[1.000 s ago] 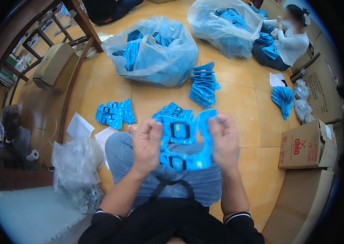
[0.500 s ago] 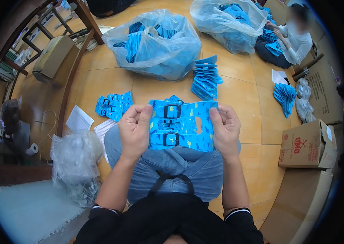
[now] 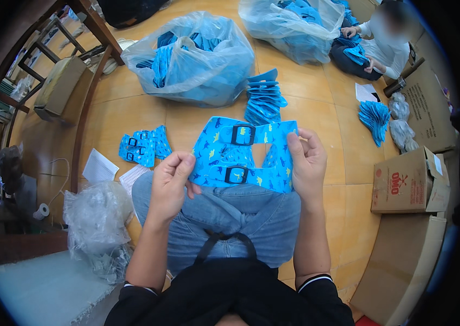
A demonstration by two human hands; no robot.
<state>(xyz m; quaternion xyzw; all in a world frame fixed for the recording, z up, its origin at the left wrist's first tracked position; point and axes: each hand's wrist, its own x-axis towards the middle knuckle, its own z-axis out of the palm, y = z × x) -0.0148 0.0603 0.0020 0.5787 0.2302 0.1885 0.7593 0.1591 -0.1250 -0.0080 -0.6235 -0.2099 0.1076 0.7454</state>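
I hold a blue patterned fabric piece point(image 3: 243, 155) with two black buckled straps, spread flat above my lap. My left hand point(image 3: 171, 182) pinches its lower left edge. My right hand point(image 3: 307, 160) grips its right side, fingers curled over the top corner. Just beyond the piece, on the wooden floor, lies a stack of similar blue pieces point(image 3: 265, 100). A smaller pile of blue buckled pieces point(image 3: 143, 146) lies to my left.
A large clear bag of blue pieces point(image 3: 192, 60) sits ahead, another bag point(image 3: 292, 24) farther back. A seated person point(image 3: 382, 46) works at the far right. Cardboard boxes point(image 3: 409, 182) stand on the right. Crumpled clear plastic point(image 3: 97, 217) and white papers point(image 3: 99, 167) lie left. A wooden frame point(image 3: 86, 81) stands at the left.
The fabric piece was bunched between my hands a second ago. It has since been pulled open and spread flat, and my hands have moved apart to its edges.
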